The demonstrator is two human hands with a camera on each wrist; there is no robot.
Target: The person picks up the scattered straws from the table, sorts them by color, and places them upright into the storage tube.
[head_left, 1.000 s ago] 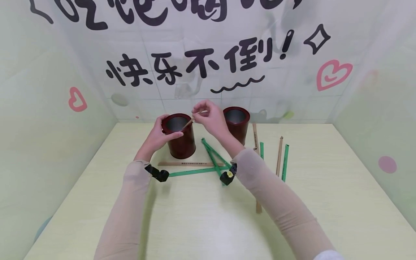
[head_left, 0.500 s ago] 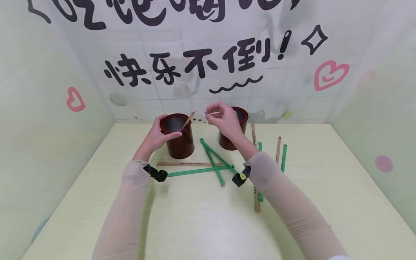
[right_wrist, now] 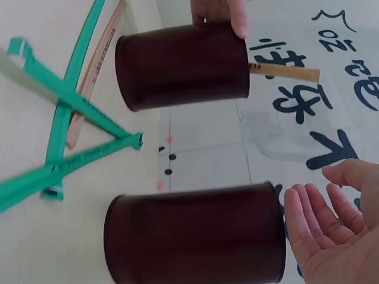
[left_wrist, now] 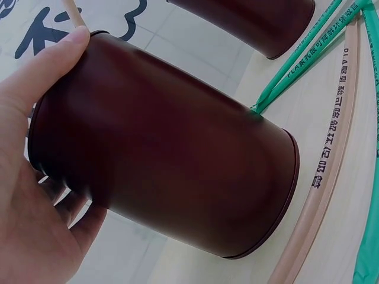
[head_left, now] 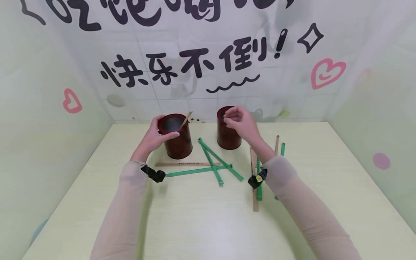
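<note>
My left hand [head_left: 152, 139] holds a dark red cylindrical container [head_left: 179, 145] by its upper side, thumb near the rim. One tan paper-wrapped straw [head_left: 186, 120] leans in that container, its end sticking out above the rim; the right wrist view shows the straw [right_wrist: 290, 72] too. Beside the rim of a second dark red container [head_left: 228, 138] is my right hand [head_left: 243, 124]. In the right wrist view the fingers of this right hand [right_wrist: 337, 228] are loosely bent with nothing between them. The inside of the second container is mostly hidden by the hand.
Green wrapped straws [head_left: 212, 162] lie crossed in front of the containers, with a tan wrapped straw [head_left: 186, 164] behind a green one. More tan straws [head_left: 255, 202] and green straws [head_left: 259, 193] lie under the right forearm. A printed backdrop [head_left: 182, 94] stands behind the table [head_left: 201, 224].
My right hand has let go of the tan straw, which stays leaning in the left container, and has moved right to the second container. The left hand keeps its hold.
</note>
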